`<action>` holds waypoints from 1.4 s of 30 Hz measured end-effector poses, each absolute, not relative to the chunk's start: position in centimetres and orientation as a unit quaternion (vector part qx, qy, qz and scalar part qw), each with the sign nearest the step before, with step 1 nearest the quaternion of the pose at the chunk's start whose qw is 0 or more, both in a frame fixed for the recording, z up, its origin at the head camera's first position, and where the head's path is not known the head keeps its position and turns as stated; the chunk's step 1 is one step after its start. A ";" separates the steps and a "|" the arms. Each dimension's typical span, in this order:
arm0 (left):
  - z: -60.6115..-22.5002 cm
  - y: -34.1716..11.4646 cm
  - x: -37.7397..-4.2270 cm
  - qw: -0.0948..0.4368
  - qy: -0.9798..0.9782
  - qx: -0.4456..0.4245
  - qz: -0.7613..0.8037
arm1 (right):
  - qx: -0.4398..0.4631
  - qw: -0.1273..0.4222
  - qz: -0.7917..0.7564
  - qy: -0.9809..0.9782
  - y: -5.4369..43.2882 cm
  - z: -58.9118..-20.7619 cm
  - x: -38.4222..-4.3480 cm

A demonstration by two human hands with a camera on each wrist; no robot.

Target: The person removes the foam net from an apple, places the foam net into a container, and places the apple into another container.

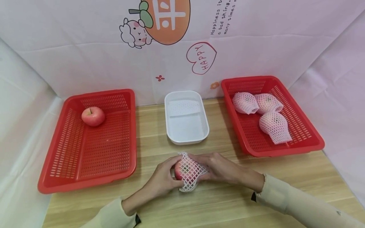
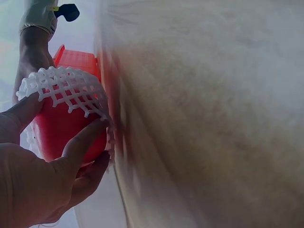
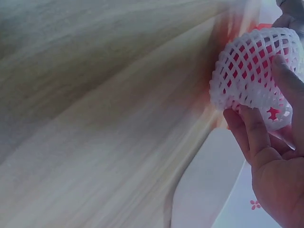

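Cream sleeves [image 1: 288, 196] reach in from the near left and near right. White cloth walls [image 1: 85, 66] enclose the room, the far one printed with a cartoon and lettering, and a wood-grain worktop [image 1: 228, 202] spans the floor of it. On the left stands a red basket [image 1: 108, 152] with one bare apple [image 1: 93, 117] at its far left; the red tub [image 1: 285, 152] on the right holds three netted fruits [image 1: 246, 104]. Between them, on the far side, sits a white tray [image 1: 188, 126] containing a flat foam sheet [image 1: 184, 108]. Near centre, the left hand [image 1: 163, 177] has its fingers curled round the held apple [image 1: 178, 171], while the right hand [image 1: 218, 167] pinches the foam net [image 1: 194, 171] covering its right part. A slack left grip could let that apple slip and roll away; stretching the mouth too hard could tear its thin strands.
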State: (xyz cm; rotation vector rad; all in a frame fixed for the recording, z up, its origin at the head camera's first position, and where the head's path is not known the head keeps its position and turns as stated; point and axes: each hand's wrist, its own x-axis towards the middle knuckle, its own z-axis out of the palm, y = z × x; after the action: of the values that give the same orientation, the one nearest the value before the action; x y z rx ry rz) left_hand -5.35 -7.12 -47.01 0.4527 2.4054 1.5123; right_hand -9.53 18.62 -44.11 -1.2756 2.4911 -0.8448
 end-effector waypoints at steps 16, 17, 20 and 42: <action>-46.1 -7.8 -4.9 0.106 0.845 0.170 0.495 | -0.436 0.112 -0.320 0.834 18.9 -42.6 -9.4; -46.0 -7.9 -4.9 0.106 0.846 0.170 0.494 | -0.439 0.108 -0.322 0.832 18.9 -42.6 -9.5; -45.9 -8.2 -4.9 0.103 0.849 0.173 0.488 | -0.446 0.099 -0.326 0.828 18.8 -42.5 -9.5; -43.7 -9.6 -4.8 0.094 0.838 0.176 0.508 | -0.470 0.040 -0.333 0.816 18.6 -40.5 -10.0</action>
State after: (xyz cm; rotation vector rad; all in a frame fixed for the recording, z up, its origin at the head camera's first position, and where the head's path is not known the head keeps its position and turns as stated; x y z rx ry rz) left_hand -4.82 -9.63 -43.66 0.5205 2.4850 1.5070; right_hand -9.95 18.60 -40.53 -1.4409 2.5005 -1.0213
